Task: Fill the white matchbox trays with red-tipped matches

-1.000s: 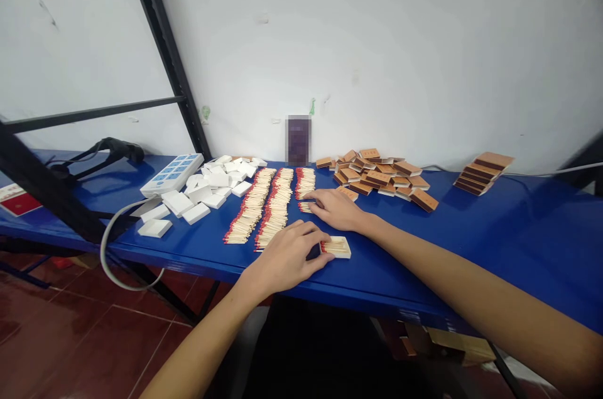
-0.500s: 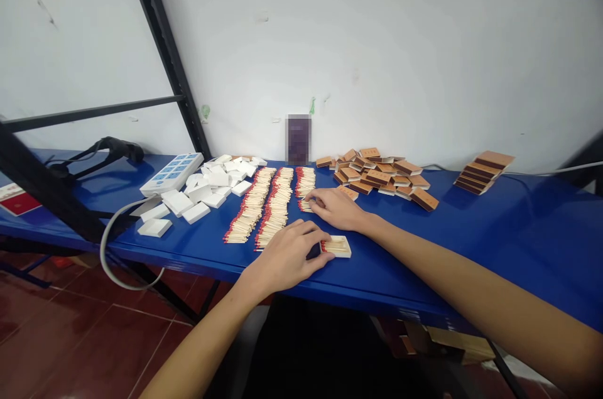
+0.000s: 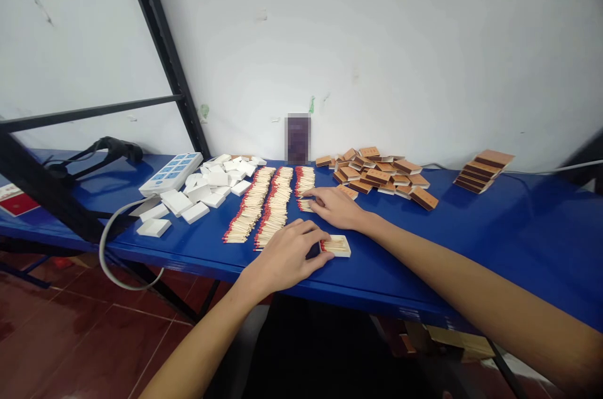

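My left hand [image 3: 289, 256] grips the left end of a small white matchbox tray [image 3: 343, 247] near the table's front edge, thumb on the near side and fingers on the far side. Red-headed matches [image 3: 331, 246] lie inside that tray. Beyond it, my right hand [image 3: 335, 205] has its fingers curled down over the near end of the shortest match row [image 3: 305, 178], pinching at a few matches [image 3: 306, 205]; the fingertips partly cover them. Two longer rows of matches, one on the left [image 3: 249, 207] and one in the middle [image 3: 276, 204], stretch out beside it.
White trays [image 3: 219, 178] are heaped at the left by a power strip [image 3: 172, 174] with a grey cable. Brown matchbox sleeves [image 3: 377, 174] lie piled at the back right, and a leaning stack of matchboxes [image 3: 484, 171] stands farther right. A black metal post [image 3: 162, 41] rises at left.
My right fingers have shifted slightly at the near end of the short row, and a few matches there show apart from the rest. My left hand and the tray stay in place.
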Motion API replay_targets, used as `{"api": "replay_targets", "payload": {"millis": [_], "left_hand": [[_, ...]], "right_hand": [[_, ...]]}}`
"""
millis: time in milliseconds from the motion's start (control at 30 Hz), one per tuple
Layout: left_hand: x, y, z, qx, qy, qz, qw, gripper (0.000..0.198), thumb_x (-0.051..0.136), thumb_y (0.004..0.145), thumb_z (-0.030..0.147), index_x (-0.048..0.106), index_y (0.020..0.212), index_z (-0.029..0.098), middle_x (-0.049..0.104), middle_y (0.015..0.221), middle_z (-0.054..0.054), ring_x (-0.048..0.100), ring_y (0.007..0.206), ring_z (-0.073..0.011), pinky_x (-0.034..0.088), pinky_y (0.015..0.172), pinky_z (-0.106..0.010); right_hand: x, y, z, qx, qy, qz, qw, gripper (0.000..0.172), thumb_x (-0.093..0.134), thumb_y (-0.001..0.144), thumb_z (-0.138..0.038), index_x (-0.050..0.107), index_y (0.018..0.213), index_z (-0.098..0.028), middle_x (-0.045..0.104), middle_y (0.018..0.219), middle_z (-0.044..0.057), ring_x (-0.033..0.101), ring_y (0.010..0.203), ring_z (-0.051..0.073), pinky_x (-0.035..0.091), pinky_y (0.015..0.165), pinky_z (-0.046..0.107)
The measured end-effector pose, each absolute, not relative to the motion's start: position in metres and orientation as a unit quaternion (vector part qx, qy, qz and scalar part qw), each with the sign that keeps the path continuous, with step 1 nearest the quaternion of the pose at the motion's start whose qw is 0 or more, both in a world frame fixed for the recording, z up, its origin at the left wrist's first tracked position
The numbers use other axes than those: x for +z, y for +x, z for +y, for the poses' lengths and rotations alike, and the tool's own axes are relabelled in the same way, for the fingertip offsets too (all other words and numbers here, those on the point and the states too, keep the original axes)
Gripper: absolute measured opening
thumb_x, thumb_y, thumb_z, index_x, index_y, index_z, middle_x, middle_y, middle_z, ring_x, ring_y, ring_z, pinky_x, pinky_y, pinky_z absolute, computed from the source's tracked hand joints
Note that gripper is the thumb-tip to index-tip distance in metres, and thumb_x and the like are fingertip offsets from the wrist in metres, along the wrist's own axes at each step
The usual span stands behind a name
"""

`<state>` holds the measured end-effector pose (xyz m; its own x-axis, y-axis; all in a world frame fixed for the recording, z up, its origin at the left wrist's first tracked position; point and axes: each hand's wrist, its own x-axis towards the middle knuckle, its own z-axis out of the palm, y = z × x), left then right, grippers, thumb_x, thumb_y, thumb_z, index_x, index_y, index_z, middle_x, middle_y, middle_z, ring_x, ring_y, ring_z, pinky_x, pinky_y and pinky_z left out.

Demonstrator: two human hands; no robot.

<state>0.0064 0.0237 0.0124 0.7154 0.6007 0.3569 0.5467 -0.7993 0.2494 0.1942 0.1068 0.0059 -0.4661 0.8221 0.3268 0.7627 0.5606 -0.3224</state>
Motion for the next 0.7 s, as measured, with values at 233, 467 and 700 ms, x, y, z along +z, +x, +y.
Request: {"api": "replay_targets", "payload": {"millis": [233,467,700], "left_hand": [[0.0132,0.0055,0.0235,0.207,0.925,0.312,0.067,0.024,0.056,0.096,0.037,0.064,0.111,0.019,0.065,0.107,-0.005,0.058,0.101,-0.0215,0.048,0.089,-0.035],[0.0131,0.0057,0.0234,0.211,0.924,0.311,0.067,0.024,0.055,0.096,0.037,0.064,0.111,0.02,0.065,0.106,-0.005,0.058,0.1,-0.0213,0.048,0.089,-0.035],[0.0125,0.0062,0.024,0.213,0.924,0.311,0.066,0.024,0.055,0.096,0.037,0.064,0.111,0.02,0.065,0.106,-0.005,0.059,0.1,-0.0212,0.048,0.089,-0.035]], "right_hand": [[0.0045,0.1943,0.1072,0.059,-0.463,-0.855,0.226,0.036,0.044,0.094,-0.022,0.064,0.122,-0.013,0.072,0.095,0.008,0.064,0.09,0.019,0.042,0.079,0.029],[0.0022,0.1947,0.1094,0.055,-0.457,-0.857,0.233,0.032,0.044,0.091,-0.018,0.066,0.115,-0.015,0.072,0.111,0.009,0.064,0.098,0.021,0.043,0.081,0.03],[0.0046,0.1939,0.1081,0.046,-0.466,-0.855,0.22,0.032,0.045,0.092,-0.02,0.067,0.116,-0.015,0.073,0.1,0.009,0.064,0.092,0.02,0.043,0.079,0.029]]}}
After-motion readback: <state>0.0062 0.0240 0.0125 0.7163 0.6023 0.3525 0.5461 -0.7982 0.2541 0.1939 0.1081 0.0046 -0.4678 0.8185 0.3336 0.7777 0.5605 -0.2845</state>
